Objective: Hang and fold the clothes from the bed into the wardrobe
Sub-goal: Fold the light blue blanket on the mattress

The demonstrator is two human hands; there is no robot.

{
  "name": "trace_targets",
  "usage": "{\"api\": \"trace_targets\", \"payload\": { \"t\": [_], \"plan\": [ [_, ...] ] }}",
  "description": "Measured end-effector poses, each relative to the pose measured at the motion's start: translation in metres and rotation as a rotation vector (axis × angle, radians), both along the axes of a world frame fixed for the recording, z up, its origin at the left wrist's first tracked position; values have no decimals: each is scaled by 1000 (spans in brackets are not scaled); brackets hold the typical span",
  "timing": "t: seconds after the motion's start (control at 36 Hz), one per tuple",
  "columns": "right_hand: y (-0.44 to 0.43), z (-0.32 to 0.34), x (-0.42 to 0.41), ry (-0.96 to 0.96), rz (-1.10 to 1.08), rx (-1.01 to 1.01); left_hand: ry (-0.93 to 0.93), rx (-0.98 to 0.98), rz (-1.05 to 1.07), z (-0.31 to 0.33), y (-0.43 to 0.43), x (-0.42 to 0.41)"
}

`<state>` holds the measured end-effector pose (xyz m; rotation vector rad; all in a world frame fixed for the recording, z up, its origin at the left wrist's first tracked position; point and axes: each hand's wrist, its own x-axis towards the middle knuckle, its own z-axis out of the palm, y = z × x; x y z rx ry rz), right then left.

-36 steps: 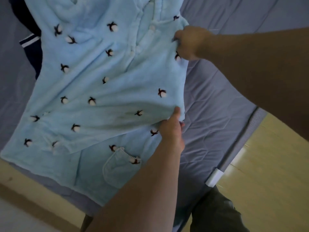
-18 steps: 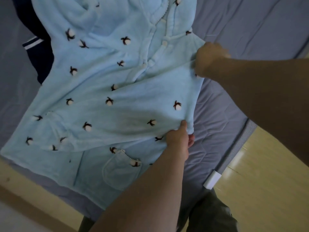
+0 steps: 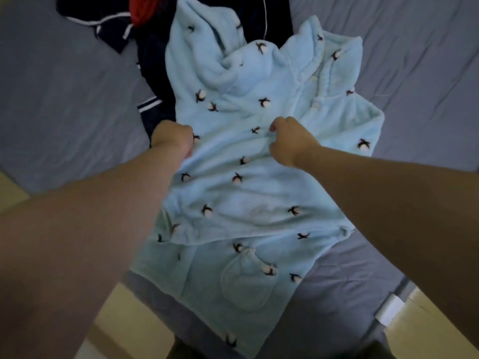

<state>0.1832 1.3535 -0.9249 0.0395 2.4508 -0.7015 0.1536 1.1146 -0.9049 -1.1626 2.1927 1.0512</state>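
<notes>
My left hand [image 3: 172, 139] is curled into a fist on the left edge of the light blue fleece pyjama top dotted with small dark bows and white pompoms [image 3: 259, 193], gripping the fabric there. My right hand [image 3: 290, 143] sits near the middle of the top, just below its row of pale buttons [image 3: 315, 104], with fingers bent and pinching up a ridge of fleece. The two hands are level with each other and a little apart, with creased cloth between them.

The top lies spread on the grey-blue bed sheet [image 3: 64, 112], collar away from me and hem towards me. One layer is folded across the body, and beneath its lower edge a rounded patch pocket [image 3: 246, 283] shows. The hem reaches the near edge of the bed.

A dark navy garment with white stripes [image 3: 153, 47] lies under and beside the top's upper left part, and a bit of red fabric [image 3: 142, 7] rests on it at the far edge. Pale wooden floor [image 3: 427, 327] shows at lower right.
</notes>
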Motion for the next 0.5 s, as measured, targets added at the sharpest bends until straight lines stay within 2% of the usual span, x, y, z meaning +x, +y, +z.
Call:
{"api": "trace_targets", "payload": {
  "t": [0.06, 0.08, 0.17, 0.25, 0.39, 0.5],
  "plan": [
    [-23, 4, -14, 58, -71, -103, 188, 117, 102, 9, -8, -19],
    [-33, 6, -22, 100, -107, -151, 219, 145, 126, 13, -11, -26],
    [-62, 13, -51, 246, -173, -242, 222, 333, 96, 17, -13, -48],
    [-85, 21, -81, 326, -135, -292, 199, 442, 85, 21, -14, -65],
    [-108, 31, -120, 200, -81, -350, 92, 396, -73, 19, -25, -76],
    [-120, 44, -140, 33, -246, -334, 49, 422, -135, 16, -30, -76]
  ]
}}
